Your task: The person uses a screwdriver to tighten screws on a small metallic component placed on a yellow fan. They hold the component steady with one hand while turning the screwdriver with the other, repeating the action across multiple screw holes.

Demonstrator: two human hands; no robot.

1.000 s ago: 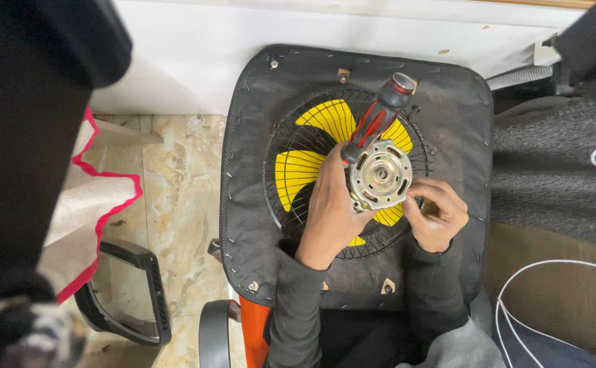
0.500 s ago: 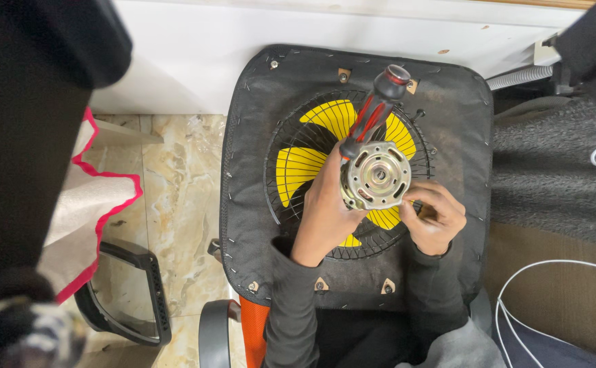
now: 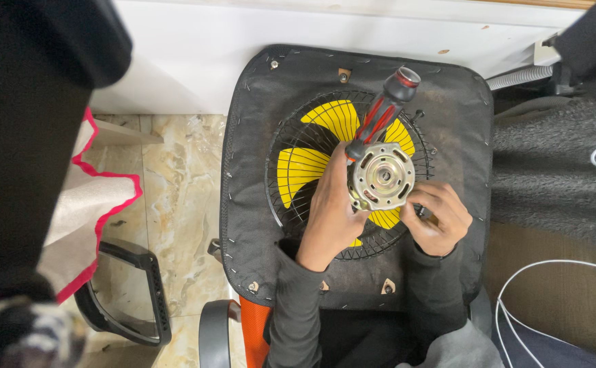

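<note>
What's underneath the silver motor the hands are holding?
Under the motor lies a black wire fan guard with yellow blades behind it, resting on a black upturned seat base. The fan's hub is covered by the motor and the left hand.

White wall (image 3: pixel 196 61), marbled floor tiles (image 3: pixel 175 197), upturned black chair seat (image 3: pixel 257 170).

The left hand (image 3: pixel 331 218) covers the left side of the metal motor (image 3: pixel 380 178) and the screwdriver (image 3: pixel 382 112) tip. The right hand (image 3: pixel 434 217) hides a small dark part in its fingers; what it is cannot be told. The motor and both hands hide the middle of the yellow fan blades (image 3: pixel 311 160). A blurred dark shape (image 3: pixel 32 136) fills the left edge.
</note>
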